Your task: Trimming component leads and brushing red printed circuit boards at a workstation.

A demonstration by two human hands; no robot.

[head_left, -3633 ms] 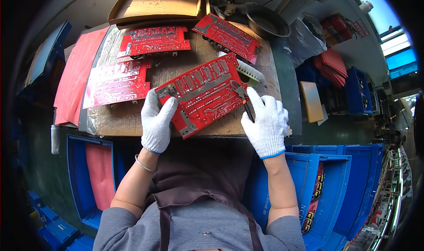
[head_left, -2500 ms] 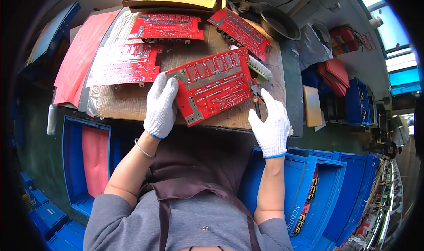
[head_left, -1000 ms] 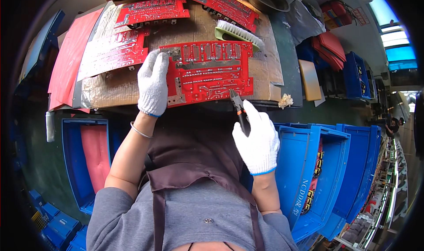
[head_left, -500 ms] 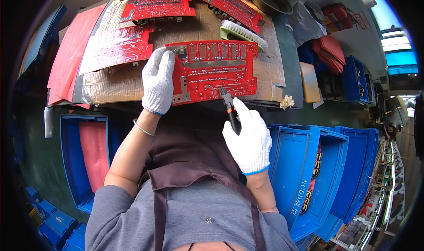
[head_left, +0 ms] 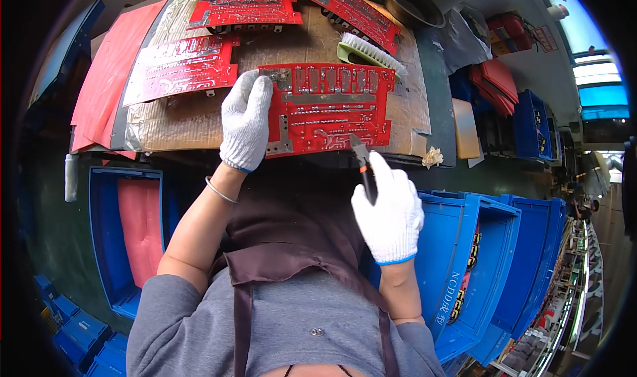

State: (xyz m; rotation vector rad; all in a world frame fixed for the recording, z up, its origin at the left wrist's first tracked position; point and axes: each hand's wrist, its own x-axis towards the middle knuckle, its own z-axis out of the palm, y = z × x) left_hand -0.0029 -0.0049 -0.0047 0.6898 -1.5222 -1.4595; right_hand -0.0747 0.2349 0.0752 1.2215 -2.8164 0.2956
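A red circuit board (head_left: 338, 118) with rows of solder joints is tilted up at the table's near edge. My left hand (head_left: 247, 122), in a white knit glove, grips its left side, thumb and fingers closed on the edge. In my gloved right hand (head_left: 390, 211) are side cutters (head_left: 364, 166) with black and orange handles. Their jaw tips meet the lower right part of the board, among the solder joints; whether the jaws are closed on a lead is too small to tell.
More red boards lie on the cardboard (head_left: 179, 128): one at left (head_left: 186, 68), one at the back (head_left: 245, 11), one at back right (head_left: 358, 15). A green brush (head_left: 368, 52) lies behind my board. Blue crates stand at left (head_left: 99, 238) and right (head_left: 434, 244) below the table.
My right hand and the side cutters have moved right along the board's lower part. The left hand still grips the board, which sits slightly farther right in view.
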